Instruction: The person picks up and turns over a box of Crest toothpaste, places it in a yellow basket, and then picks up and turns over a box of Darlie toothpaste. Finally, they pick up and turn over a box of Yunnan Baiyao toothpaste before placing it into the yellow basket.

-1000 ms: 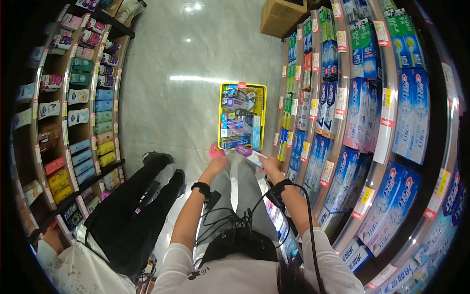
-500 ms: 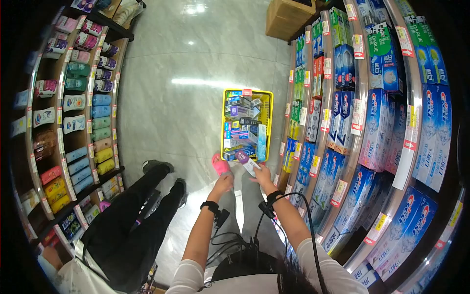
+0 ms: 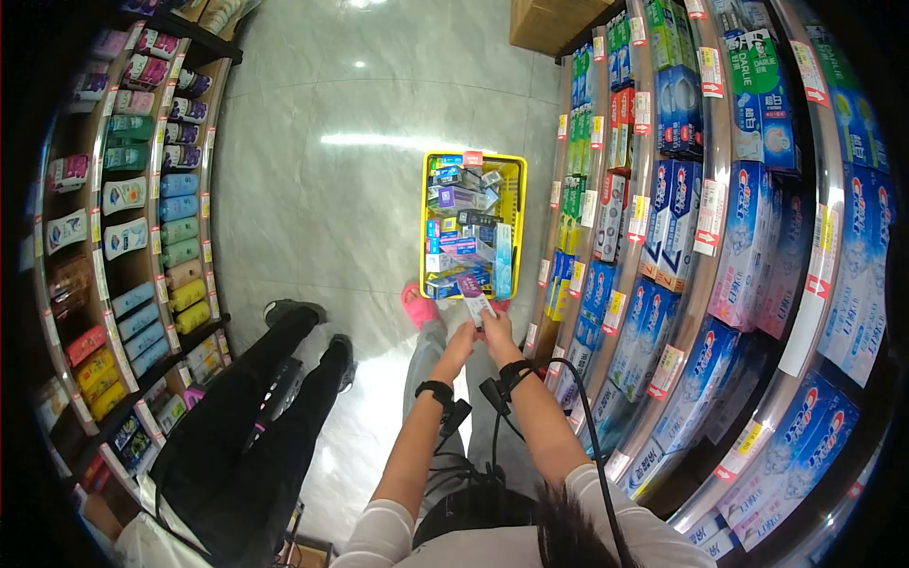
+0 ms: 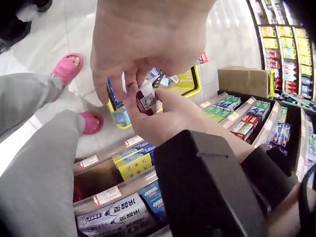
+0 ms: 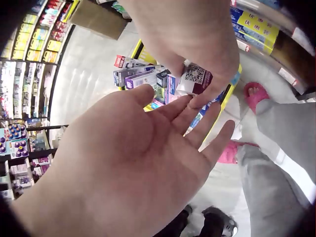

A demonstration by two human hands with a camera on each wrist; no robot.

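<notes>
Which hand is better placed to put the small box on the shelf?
Probably the right hand: it pinches the box and is nearest the shelf. The left hand lies open beside it.

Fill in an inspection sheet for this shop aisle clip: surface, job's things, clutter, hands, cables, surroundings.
Surface: pale glossy floor, with light glare.
Job's things: small purple and white box with a QR code, held above the near end of the yellow basket, which stands on the floor full of boxed goods.
Clutter: cardboard carton at the far end of the right shelves.
Hands: right hand pinches the box; left hand lies flat and open against it, fingers straight.
Cables: black cables run from both wrist units toward the waist.
Surroundings: toothpaste shelves on the right, shelves of packets on the left, a second person in black trousers crouching nearby.
</notes>
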